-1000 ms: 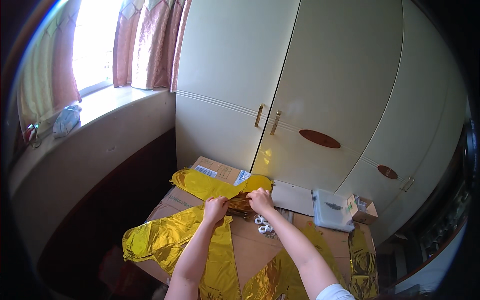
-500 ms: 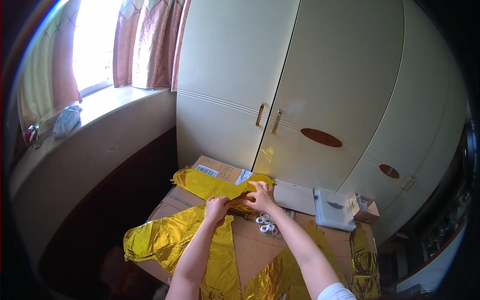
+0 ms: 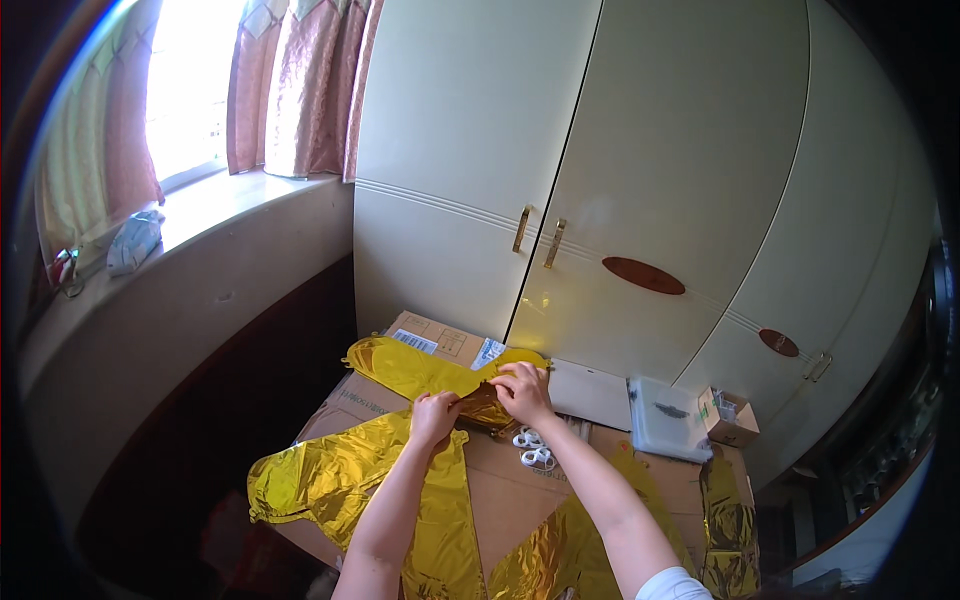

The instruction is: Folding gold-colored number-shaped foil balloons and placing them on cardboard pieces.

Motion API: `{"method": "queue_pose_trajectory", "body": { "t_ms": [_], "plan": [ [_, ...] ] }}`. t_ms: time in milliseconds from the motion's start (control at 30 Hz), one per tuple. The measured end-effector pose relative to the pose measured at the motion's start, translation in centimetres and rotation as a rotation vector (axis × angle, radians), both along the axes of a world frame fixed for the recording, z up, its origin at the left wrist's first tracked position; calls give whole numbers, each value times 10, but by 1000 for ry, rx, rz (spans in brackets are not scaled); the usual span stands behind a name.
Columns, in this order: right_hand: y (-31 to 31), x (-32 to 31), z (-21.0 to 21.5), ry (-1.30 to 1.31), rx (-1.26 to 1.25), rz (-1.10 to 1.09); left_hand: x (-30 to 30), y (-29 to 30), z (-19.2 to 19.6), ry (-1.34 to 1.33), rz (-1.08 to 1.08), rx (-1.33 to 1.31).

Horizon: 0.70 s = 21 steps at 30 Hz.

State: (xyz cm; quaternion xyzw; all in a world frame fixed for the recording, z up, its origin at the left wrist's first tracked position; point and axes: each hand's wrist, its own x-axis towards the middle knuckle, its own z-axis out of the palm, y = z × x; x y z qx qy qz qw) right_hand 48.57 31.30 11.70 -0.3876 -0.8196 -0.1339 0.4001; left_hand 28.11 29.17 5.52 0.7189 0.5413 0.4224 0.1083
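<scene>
As its raised fingers curl inward from their earlier spread, the right hand, in the head view, is half-closed, hold unclear; the left hand pinches shiny gold foil sheeting above flat brown cardboard, apparently its only sure hold.

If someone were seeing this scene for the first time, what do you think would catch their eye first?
Most likely the shiny gold foil pieces spread over the brown cardboard, with the left hand and right hand at the foil toward its far side. Tall cream cabinet doors rise behind them, and at the upper left a bright window glows between pinkish curtains.
</scene>
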Motion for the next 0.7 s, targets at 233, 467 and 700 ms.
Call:
{"method": "queue_pose_trajectory", "body": {
  "t_ms": [233, 467, 700],
  "plan": [
    [-25, -2, -41, -213, -327, 128, 1, -2, 6, -40, 44, 13],
    [-7, -10, -22, -390, -953, -313, -4, -1, 2, -54, 80, -6],
    [4, 1, -32, -413, -985, -295, -1, 3, -1, -126, 70, -91]
  ]
}}
